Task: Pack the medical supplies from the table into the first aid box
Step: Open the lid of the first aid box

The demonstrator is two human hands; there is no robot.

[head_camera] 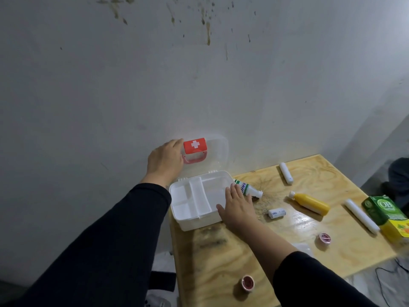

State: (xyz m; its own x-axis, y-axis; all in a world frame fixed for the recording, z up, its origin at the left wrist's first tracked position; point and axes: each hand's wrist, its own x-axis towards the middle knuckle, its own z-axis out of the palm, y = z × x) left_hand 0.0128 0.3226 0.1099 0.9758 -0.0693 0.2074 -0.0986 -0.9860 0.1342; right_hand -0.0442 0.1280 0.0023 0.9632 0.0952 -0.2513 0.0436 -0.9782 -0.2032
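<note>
The open first aid box (197, 223) was touched at its rim by the right hand (238, 206), fingers straight. Its raised lid (218, 150) was touched by the left hand (164, 159), grip indiscernible.

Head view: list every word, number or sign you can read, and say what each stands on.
"OB": on the green and yellow carton.
White cross sign: on the red plate of the first aid box lid.
Blue print on the white bottle: blurred, unreadable.
Blue print on the small white roll: too small to read.
Carton's small print: unreadable.
</note>
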